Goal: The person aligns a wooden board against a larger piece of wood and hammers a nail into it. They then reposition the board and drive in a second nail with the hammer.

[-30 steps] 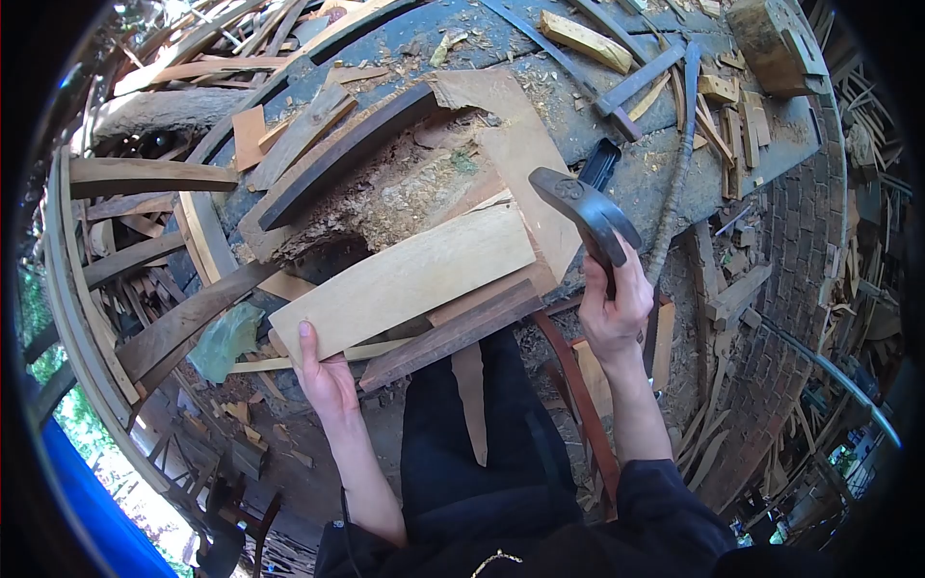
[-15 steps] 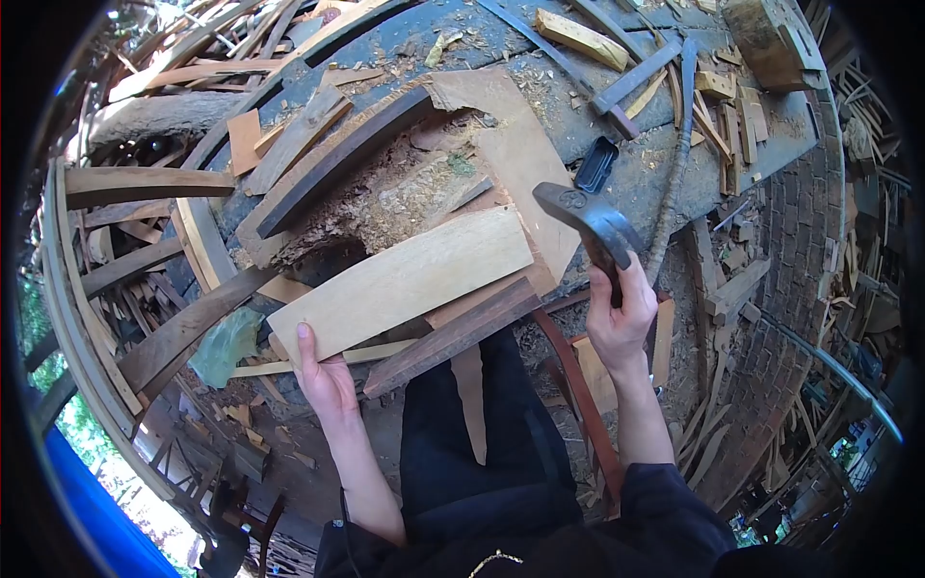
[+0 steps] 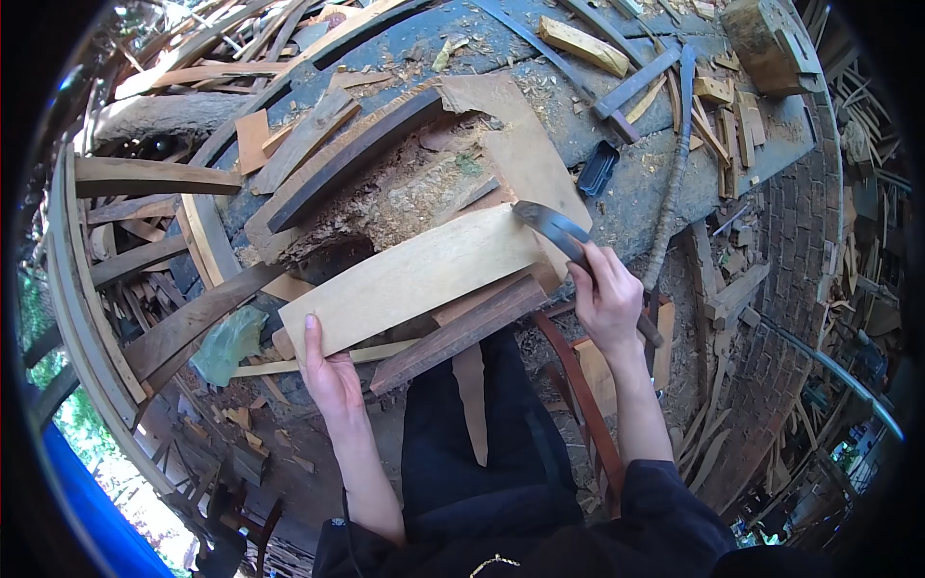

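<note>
My left hand (image 3: 332,379) grips the lower left end of a pale wooden board (image 3: 414,277), its thumb on the top face. The board lies tilted across a hollowed, rough slab of wood (image 3: 405,188). In my right hand (image 3: 609,301) is a hammer (image 3: 553,227), its dark metal head at the board's upper right end. Below the board, close to my lap, is a dark brown wooden bar (image 3: 458,335). A dark curved strip (image 3: 352,159) rests on the slab's far side.
On the blue-grey bench (image 3: 405,43) are a try square (image 3: 637,82), a small black tray (image 3: 598,169), wood offcuts (image 3: 583,45) and shavings. A wood block (image 3: 771,46) stands at the far right. Curved timbers (image 3: 154,177) and a green plastic bag (image 3: 229,347) are at the left.
My right hand has swung the hammer left and down, from above the slab's right side to the board's end. The board has shifted slightly to the right with my left hand.
</note>
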Tool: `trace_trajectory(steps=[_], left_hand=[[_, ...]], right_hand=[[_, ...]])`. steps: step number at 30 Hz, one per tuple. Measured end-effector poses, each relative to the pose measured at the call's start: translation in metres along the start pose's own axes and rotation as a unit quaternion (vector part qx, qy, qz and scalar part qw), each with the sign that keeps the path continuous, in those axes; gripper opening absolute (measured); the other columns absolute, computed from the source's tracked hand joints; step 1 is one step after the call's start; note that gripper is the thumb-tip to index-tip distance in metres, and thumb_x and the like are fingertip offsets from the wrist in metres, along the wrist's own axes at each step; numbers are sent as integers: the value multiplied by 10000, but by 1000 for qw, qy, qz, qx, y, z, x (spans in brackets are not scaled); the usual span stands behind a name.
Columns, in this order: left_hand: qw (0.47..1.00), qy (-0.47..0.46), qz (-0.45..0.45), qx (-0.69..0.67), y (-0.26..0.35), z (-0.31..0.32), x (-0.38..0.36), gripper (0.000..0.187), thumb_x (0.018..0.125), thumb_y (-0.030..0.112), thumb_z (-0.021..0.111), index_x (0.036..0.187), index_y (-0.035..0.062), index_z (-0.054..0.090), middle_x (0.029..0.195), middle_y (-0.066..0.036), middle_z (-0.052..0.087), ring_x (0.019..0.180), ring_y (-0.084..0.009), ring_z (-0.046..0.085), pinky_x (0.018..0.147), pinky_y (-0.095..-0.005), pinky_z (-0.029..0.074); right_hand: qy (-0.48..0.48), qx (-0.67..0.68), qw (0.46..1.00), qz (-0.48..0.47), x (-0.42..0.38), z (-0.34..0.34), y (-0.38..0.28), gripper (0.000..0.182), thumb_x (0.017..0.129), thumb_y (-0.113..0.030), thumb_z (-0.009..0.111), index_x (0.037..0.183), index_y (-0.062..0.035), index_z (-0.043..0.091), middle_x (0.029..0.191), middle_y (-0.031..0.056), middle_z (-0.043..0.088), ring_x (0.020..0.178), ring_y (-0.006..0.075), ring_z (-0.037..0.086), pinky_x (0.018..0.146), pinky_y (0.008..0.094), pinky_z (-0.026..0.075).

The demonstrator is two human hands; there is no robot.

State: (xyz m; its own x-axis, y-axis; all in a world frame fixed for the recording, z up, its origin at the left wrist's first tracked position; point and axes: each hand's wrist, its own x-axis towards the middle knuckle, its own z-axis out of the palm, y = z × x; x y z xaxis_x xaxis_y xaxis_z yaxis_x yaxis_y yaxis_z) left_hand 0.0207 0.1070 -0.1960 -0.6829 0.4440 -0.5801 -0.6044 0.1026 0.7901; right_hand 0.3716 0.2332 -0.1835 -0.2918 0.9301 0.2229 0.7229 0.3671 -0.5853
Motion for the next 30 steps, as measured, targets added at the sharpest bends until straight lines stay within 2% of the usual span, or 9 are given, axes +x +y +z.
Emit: trace_trajectory(steps=[2,4,7,11,17,20,25,27,30], left_hand=[[1000,-3,3,-1,0,4,-1,515,1043,167,690,1474,-27,487,1399,-153,620,1286,-233,629,1109,-396,540],[1000,0,7,-1,0,5,1,502,1037,148,693,1467,-25,499,1400,-149,620,1282,-234,633,1108,-398,545],[1000,-2,25,8,-4,3,4,504,1044,173,692,1464,-26,495,1388,-151,629,1278,-236,634,1102,-391,542],[999,-9,45,5,0,4,7,505,1046,169,689,1466,-31,494,1389,-153,627,1277,-234,632,1106,-390,539],[997,-5,75,22,7,7,8,511,1052,158,676,1487,-19,474,1410,-151,609,1298,-234,613,1122,-392,525],[997,-7,75,20,6,8,5,516,1056,148,665,1503,-10,461,1421,-144,599,1313,-233,601,1127,-392,519],[994,-19,104,31,14,14,-7,526,1043,166,692,1478,-32,475,1410,-155,604,1291,-229,614,1120,-393,526],[994,-18,104,26,18,16,-9,539,1045,174,692,1497,-9,465,1423,-147,592,1301,-228,603,1129,-400,519],[990,-43,130,18,26,15,-20,563,1046,177,692,1528,21,446,1434,-138,582,1315,-231,590,1144,-413,502]], right_hand=[[-27,-21,999,10,0,-4,0,281,922,-24,708,1195,26,663,941,188,684,719,350,697,614,403,537],[63,54,997,-3,-11,-8,3,209,1001,-70,700,1184,30,680,997,199,739,828,345,742,727,389,573],[137,61,984,-99,-21,0,14,189,1008,-78,686,1165,24,664,976,195,733,780,360,719,670,395,560],[-59,-49,997,-21,-1,2,13,365,873,-11,721,1234,-24,672,920,137,687,755,312,704,640,389,555],[86,60,990,-98,-15,9,27,351,885,-20,708,1227,34,651,924,166,691,744,341,705,639,402,566],[-68,-26,996,-55,0,4,15,343,890,-36,723,1225,5,656,878,144,660,717,336,686,609,412,544],[-1,20,1000,-9,2,-5,6,307,970,-102,708,1251,5,644,872,150,661,724,322,698,633,398,539],[44,72,992,94,7,-12,-10,292,1037,-155,671,1270,16,628,918,189,702,782,340,729,679,398,555],[-65,32,982,176,27,-51,-21,282,1064,-229,648,1240,-10,666,943,212,739,821,369,755,726,416,567]])
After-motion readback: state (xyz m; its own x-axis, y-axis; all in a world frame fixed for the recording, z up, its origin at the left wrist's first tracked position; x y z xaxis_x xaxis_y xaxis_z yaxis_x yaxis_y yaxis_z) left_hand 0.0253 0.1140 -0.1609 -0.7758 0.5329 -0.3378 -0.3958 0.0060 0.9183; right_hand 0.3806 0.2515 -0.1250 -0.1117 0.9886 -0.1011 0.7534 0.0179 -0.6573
